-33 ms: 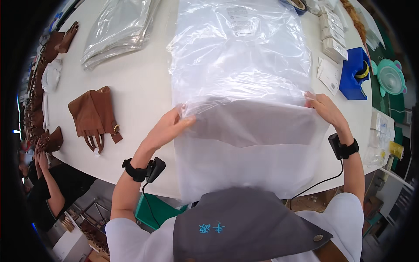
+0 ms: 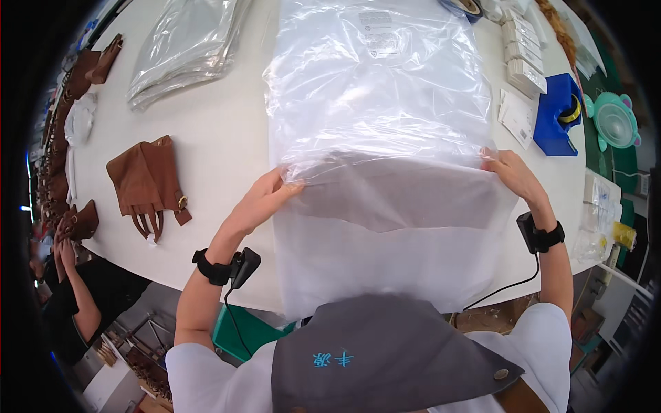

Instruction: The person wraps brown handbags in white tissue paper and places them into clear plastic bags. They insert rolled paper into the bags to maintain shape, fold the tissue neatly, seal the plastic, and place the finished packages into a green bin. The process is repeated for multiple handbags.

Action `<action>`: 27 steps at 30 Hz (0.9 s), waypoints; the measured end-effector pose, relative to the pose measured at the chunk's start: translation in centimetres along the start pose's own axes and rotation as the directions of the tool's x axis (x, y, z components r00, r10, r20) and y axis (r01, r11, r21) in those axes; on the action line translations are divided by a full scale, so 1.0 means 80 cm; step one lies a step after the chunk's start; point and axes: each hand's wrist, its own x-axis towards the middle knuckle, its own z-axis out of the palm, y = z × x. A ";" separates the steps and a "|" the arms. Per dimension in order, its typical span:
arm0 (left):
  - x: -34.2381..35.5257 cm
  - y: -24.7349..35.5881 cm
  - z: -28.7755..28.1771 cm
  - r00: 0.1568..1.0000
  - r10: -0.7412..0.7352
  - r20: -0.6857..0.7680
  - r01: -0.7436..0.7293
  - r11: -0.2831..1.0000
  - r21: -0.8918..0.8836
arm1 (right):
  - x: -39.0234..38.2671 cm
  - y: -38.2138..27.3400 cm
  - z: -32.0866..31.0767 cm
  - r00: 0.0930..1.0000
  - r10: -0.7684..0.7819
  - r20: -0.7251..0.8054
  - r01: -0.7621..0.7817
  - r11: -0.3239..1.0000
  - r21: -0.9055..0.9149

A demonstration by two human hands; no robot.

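A large clear plastic bag [image 2: 385, 89] with a small printed block lies across the table before me, its shiny film creased. Beneath its near edge, a whitish translucent sheet or bag [image 2: 385, 261] reaches toward my apron, with a greyish-brown flat layer [image 2: 392, 196] showing through. My left hand [image 2: 265, 196] pinches the clear bag's near edge at its left side, thumb toward the middle. At the opposite side, my right hand [image 2: 513, 173] grips the same edge between bent fingers. The film partly covers the fingertips of both hands.
Left of the bag lies a brown leather bag [image 2: 146, 180]; beyond it is a stack of clear plastic bags [image 2: 186, 55]. A blue tape dispenser [image 2: 556, 117], paper tags [image 2: 518, 117] and white bundles [image 2: 525, 58] sit at right. Another person's hands [image 2: 65, 255] are at far left.
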 end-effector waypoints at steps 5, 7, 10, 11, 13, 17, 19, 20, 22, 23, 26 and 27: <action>-0.004 -0.012 0.007 1.000 -0.015 -0.011 0.014 0.995 -0.094 | -0.040 0.008 -0.014 0.971 0.122 0.207 -0.158 0.973 0.166; -0.012 -0.013 0.012 0.997 -0.046 -0.068 0.039 0.994 -0.103 | -0.054 0.021 -0.014 0.955 0.139 0.261 -0.246 0.863 0.442; -0.014 -0.028 0.014 0.993 -0.020 -0.113 0.010 0.996 -0.094 | -0.060 0.026 -0.005 0.951 0.004 0.310 -0.194 0.787 0.585; -0.012 -0.028 0.018 0.994 0.001 -0.111 -0.010 0.997 -0.083 | -0.064 0.022 -0.004 0.972 0.053 0.229 -0.188 0.759 0.623; -0.014 -0.023 0.018 0.992 0.034 -0.124 -0.041 0.998 -0.050 | -0.061 0.034 0.002 0.979 0.081 0.189 -0.176 0.806 0.565; -0.018 -0.026 0.022 0.987 0.030 -0.160 -0.035 0.999 -0.031 | -0.062 0.031 0.032 0.981 0.136 -0.141 -0.059 0.893 0.446; -0.021 -0.031 0.025 0.982 0.052 -0.181 -0.058 0.998 -0.027 | -0.067 0.022 0.039 0.964 0.179 -0.197 -0.105 0.936 0.337; -0.021 -0.032 0.022 0.988 0.052 -0.145 -0.057 0.998 -0.028 | -0.068 0.021 0.041 0.953 0.199 -0.228 -0.131 0.951 0.281; -0.023 -0.036 0.013 0.996 0.046 -0.078 -0.048 0.998 -0.030 | -0.073 0.029 0.038 0.974 0.138 -0.178 -0.041 0.885 0.463; -0.025 -0.034 0.012 0.998 0.055 -0.037 -0.058 0.993 -0.100 | -0.076 0.035 0.036 0.982 0.105 -0.158 -0.001 0.836 0.549; -0.034 -0.022 0.009 0.991 0.126 0.053 -0.118 0.983 -0.138 | -0.097 0.024 0.016 0.998 0.065 -0.010 -0.047 0.821 0.569; -0.038 -0.015 0.009 0.982 0.174 0.073 -0.172 0.985 -0.032 | -0.105 0.024 0.020 0.999 -0.017 -0.037 0.034 0.851 0.524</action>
